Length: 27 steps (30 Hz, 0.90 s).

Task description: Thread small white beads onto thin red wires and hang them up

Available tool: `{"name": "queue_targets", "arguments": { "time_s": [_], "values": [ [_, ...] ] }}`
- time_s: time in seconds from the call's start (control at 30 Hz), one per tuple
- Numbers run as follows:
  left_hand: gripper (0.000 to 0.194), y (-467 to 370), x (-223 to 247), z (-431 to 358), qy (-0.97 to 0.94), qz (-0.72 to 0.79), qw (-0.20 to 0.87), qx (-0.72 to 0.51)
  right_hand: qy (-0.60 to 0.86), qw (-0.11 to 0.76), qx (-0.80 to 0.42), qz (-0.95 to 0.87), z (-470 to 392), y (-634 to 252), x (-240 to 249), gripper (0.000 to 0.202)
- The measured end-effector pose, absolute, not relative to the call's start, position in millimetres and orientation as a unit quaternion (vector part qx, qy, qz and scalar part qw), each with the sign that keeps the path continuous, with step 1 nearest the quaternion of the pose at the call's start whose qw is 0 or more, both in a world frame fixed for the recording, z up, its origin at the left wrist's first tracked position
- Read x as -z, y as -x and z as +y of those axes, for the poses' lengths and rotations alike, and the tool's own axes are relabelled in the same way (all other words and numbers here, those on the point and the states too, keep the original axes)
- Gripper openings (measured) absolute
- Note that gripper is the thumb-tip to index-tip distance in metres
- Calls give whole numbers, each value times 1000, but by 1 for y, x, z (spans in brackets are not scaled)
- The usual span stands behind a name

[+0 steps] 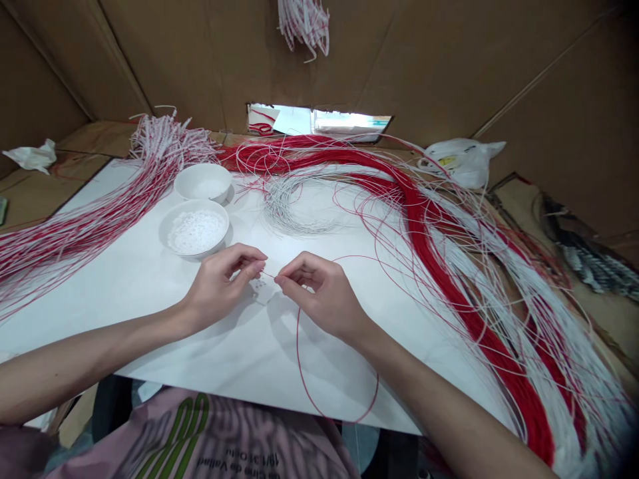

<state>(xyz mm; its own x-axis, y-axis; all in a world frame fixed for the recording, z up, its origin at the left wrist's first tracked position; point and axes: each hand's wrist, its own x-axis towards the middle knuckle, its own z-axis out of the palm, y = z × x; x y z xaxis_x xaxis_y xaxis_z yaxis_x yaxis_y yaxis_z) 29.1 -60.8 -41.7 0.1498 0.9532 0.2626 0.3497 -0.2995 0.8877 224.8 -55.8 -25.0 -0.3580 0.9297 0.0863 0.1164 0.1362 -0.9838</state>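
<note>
Short span, steady cord

Left hand (214, 289) and right hand (332, 296), fingertips nearly closed, pinch the thin red cord (268, 273) above the flat white table (239, 366). Small finger movements should guide it best, its loop hanging free.

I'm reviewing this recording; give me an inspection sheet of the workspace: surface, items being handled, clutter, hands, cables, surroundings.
Surface: white tabletop, loose strands across its right side.
Items handled: red cord; small pale pieces beneath, too blurred to identify.
Clutter: front bowl of white pieces; back bowl, contents unclear; red-and-white bundle left; thick red bundle right; pale coil between; white plastic bag beyond.
Hands: left hand and right hand pinch the cord, fingertips apart.
Power cables: nothing seen.
Surroundings: brown cardboard-like walls, low opening, hanging bundle.
</note>
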Motion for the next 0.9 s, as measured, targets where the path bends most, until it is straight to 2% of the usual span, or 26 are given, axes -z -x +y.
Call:
{"name": "queue_targets", "arguments": {
  "time_s": [0.27, 0.5, 0.63, 0.77, 0.9],
  "values": [
    [6, -32, 41, -63, -715, 456, 296, -439, 415, 375, -445, -700, -60, -219, 23, 5],
    [6, -35, 44, -65, -702, 434, 320, -464, 411, 398, -399, -717, -60, -219, 25, 4],
    [5, -37, 39, -67, -653, 426, 389, -490, 411, 407, -390, -717, -61, -220, 23, 5],
    [10, -38, 31, -66, -554, 434, 483, -521, 411, 439, -342, -722, -62, -221, 15, 7],
    [11, -36, 29, -64, -519, 432, 533, -510, 378, 475, -293, -738, -65, -222, 12, 9]
  ]
}}
